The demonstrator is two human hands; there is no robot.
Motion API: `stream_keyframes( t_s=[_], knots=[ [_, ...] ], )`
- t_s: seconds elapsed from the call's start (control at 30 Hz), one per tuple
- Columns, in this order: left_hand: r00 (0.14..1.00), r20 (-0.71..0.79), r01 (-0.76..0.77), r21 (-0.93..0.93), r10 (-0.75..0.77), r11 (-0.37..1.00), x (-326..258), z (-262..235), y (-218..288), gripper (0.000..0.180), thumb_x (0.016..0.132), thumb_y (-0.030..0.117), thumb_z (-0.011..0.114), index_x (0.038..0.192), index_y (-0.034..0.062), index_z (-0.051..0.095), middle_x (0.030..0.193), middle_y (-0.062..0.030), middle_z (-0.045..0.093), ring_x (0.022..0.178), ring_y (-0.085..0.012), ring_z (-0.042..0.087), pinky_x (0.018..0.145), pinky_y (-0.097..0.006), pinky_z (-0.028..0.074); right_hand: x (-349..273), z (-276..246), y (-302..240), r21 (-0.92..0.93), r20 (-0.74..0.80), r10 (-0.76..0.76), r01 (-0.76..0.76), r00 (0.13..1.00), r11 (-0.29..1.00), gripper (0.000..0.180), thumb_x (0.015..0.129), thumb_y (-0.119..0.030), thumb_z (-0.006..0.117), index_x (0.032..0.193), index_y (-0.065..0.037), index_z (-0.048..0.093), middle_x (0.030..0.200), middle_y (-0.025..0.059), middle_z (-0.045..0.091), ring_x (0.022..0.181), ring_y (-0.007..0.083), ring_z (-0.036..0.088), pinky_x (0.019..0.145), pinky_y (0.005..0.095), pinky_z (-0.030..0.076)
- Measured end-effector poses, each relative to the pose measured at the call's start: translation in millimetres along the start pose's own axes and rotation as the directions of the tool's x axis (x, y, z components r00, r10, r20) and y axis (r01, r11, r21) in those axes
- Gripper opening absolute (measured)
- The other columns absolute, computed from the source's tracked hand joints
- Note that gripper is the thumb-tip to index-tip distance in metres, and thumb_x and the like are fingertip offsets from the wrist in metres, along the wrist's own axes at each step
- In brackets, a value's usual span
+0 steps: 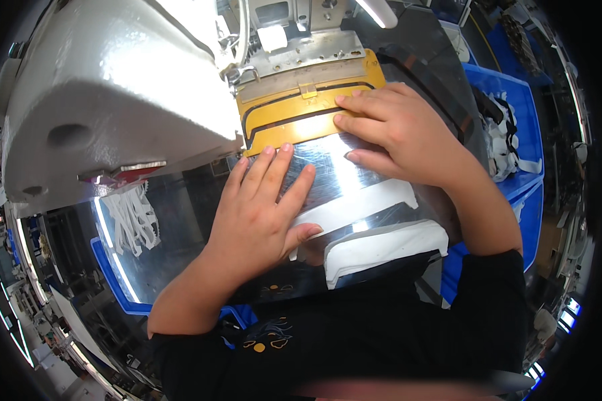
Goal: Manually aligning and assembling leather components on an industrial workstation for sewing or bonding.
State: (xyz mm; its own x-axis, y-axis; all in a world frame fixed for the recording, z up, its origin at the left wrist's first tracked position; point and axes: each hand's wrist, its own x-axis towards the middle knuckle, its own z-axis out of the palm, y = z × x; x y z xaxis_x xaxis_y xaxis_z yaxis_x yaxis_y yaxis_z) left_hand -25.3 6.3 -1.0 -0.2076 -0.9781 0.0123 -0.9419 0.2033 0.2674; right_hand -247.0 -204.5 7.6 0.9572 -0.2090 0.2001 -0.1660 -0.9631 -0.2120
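A yellow plate [291,131] with dark slot-like lines and a small tab lies under the metal bracket of the machine. My left hand [257,194] rests with spread fingers at the plate's near left edge, its palm over the shiny metal surface [328,164]. On the right part of the plate lie the outstretched fingers of my right hand [405,130], its thumb on the metal. Whether any cloth sits under the plate is hidden. A white strip-like cloth piece [361,204] with a bent end lies beside my left thumb. Nearer to me is a stack of similar white pieces [388,247].
The large white body of a sewing machine [114,87] fills the left. White cloth strips [134,217] hang or lie below it. Blue bins [532,134] stand at the right, one holding white and black cloth [503,144]; another blue bin [107,271] is at the lower left.
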Motion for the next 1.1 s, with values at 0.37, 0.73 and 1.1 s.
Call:
stream_keyframes(
  t_s=[0.37, 0.73, 1.1],
  knots=[
    [0.987, -0.092, 0.134, 0.048, -0.129, 0.99, -6, -5, -2, 0.073, 0.096, 0.05, 0.076, 0.152, 0.0057, 0.062, 0.154, -0.0243, 0.054, 0.137, -0.0442, 0.055, 0.119, -0.057, 0.041, 2, 6, 8, -0.023, -0.023, 0.022, -0.023, 0.999, 0.999, 0.046, 0.094, -0.029, 0.08, 0.135, -0.01, 0.071, 0.147, 0.013, 0.068, 0.138, 0.0293, 0.063, 0.116, 0.0474, 0.045],
    [0.952, -0.212, 0.253, 0.145, -0.219, 0.957, -11, -2, -9, 0.074, 0.097, 0.052, 0.076, 0.15, 0.0035, 0.061, 0.136, -0.0197, 0.062, 0.124, -0.0419, 0.061, 0.109, -0.054, 0.047, 2, 7, 8, -0.031, -0.028, 0.004, -0.005, 1.0, 0.999, 0.043, 0.097, -0.031, 0.077, 0.134, -0.01, 0.072, 0.147, 0.0135, 0.069, 0.137, 0.0301, 0.063, 0.116, 0.0478, 0.044],
    [0.948, -0.212, 0.274, 0.16, -0.238, 0.948, -11, -3, -10, 0.076, 0.097, 0.055, 0.076, 0.151, 0.0033, 0.06, 0.134, -0.0193, 0.063, 0.124, -0.0415, 0.061, 0.109, -0.054, 0.047, 3, 6, 6, 0.001, -0.014, -0.013, 0.013, 1.0, 1.0, 0.04, 0.099, -0.031, 0.075, 0.133, -0.01, 0.072, 0.145, 0.0136, 0.069, 0.135, 0.0304, 0.063, 0.114, 0.0473, 0.045]
  ],
)
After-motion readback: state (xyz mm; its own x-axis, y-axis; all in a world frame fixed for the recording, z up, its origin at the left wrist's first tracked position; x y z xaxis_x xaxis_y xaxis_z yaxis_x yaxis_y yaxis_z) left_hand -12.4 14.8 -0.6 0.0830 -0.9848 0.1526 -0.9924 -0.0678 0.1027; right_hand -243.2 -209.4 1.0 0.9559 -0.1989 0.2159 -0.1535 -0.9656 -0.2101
